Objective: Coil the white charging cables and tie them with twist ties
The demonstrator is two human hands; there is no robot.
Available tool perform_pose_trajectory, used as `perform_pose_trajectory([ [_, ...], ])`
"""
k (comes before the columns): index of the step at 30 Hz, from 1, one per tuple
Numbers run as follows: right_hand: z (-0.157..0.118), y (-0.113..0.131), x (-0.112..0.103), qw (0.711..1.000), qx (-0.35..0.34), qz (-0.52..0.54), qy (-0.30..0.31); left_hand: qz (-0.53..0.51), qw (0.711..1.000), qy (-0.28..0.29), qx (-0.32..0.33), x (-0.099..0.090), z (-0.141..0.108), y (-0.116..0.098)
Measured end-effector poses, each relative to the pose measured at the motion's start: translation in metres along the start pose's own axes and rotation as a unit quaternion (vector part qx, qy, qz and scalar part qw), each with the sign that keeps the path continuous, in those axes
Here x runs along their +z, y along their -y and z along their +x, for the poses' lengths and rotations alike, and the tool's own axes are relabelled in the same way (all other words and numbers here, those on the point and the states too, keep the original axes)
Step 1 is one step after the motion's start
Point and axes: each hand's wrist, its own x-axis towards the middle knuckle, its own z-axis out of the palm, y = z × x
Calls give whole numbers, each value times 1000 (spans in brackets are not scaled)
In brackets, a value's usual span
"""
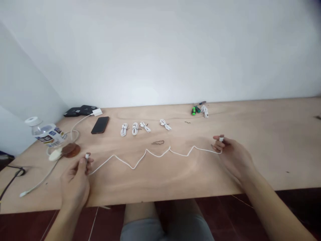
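A white charging cable stretches across the wooden table in loose zigzags between my two hands. My left hand pinches one plug end between thumb and fingers, near the table's front left. At the right, my right hand is closed on the other end, with its plug showing above the fingers. Behind the cable lies a dark bent twist tie. A smaller dark twist tie rests farther back. Several bundled white cables lie in a row, each bound with a dark tie.
A phone, a plastic bottle, a white adapter with a cord and black boxes occupy the left side. Screwdrivers and another bundled cable lie by the wall. The table ends just before my knees.
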Motion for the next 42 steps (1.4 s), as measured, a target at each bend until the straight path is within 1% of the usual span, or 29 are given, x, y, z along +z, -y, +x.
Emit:
perform_pose_trajectory([
  [1,-6,-3,-5,1000,21,8,-12,-36,999,-16,-8,-3,-6,1],
  [3,-23,-6,-11,999,43,-19,-27,-84,995,-46,-14,-8,-23,-1],
  [4,-34,-5,-12,998,39,-50,-24,-83,995,-49,-11,-9,-34,-3],
  [7,-65,5,-7,989,13,-150,0,-23,998,-64,-13,-6,-70,-10],
  [8,-74,10,-4,987,-1,-160,2,-4,997,-73,-1,-3,-80,-13],
  [9,-82,14,1,988,-12,-155,10,16,998,-61,13,0,-89,-15],
  [10,-89,19,6,989,-19,-147,17,29,997,-57,41,4,-96,-16],
  [12,-100,27,18,990,-28,-133,23,49,995,-13,90,13,-105,-18],
  [14,-106,35,33,993,-38,-107,31,63,991,40,107,25,-108,-20],
  [16,-108,41,49,994,-38,-86,51,73,988,88,101,40,-110,-23],
  [17,-108,44,58,994,-30,-82,64,76,985,116,105,49,-112,-25],
  [18,-109,46,67,994,-17,-77,75,74,977,159,118,59,-113,-26],
  [20,-110,47,85,995,2,-59,85,53,963,225,141,79,-118,-28],
  [22,-114,46,100,991,26,-50,121,53,953,257,153,95,-123,-28],
  [24,-121,43,111,985,49,-44,161,56,944,286,155,104,-128,-25],
  [26,-128,40,116,976,64,-37,205,61,937,306,154,107,-131,-22],
  [28,-133,39,119,967,70,-24,246,67,935,314,152,106,-132,-19],
  [31,-135,39,119,957,66,0,283,80,930,326,151,104,-132,-20],
  [35,-134,39,119,956,36,7,290,90,919,351,156,104,-132,-23],
  [39,-134,41,119,955,-3,-21,296,95,915,354,168,105,-133,-23],
  [42,-133,43,120,952,-24,-38,303,100,914,358,163,105,-133,-21],
])
